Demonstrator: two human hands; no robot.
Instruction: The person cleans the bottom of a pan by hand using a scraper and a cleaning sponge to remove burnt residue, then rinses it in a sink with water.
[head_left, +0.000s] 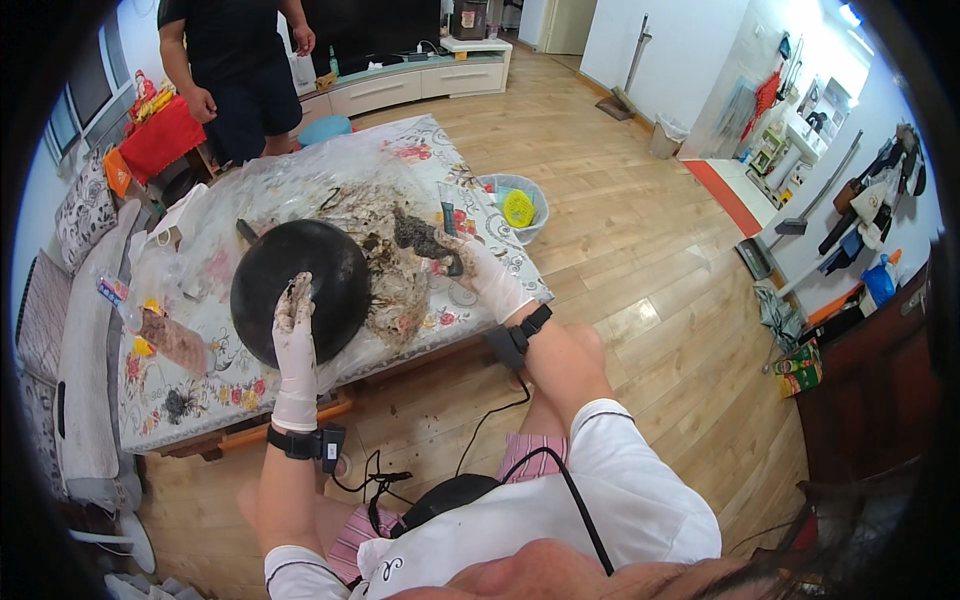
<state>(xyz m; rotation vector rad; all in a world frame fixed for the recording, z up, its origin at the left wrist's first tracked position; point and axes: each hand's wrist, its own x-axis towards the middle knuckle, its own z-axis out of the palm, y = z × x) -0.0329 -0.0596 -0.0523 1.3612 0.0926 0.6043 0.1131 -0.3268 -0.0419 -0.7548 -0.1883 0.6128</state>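
Note:
A black, round pan or wok (307, 296), its dark outer side up, rests over the plastic-covered table (442, 161). My left hand (295, 315), in a dirt-smeared white glove, lies against its near side; whether the fingers grip it is hidden. To the pan's right, my right hand (476, 266), gloved and smeared too, is at the end of a dark scouring pad (420, 238); a dark piece shows by its fingers. Brown, wet-looking grime (397, 300) covers the plastic sheet between the hands. Devices with cables are strapped to both wrists.
A person (232, 75) stands beyond the table, near a blue stool (324, 130). A lined waste bin (529, 225) with a yellow item stands off the table's right edge. A soiled clear bag (176, 341) lies at the left. Black cables (382, 476) hang below the table's near edge.

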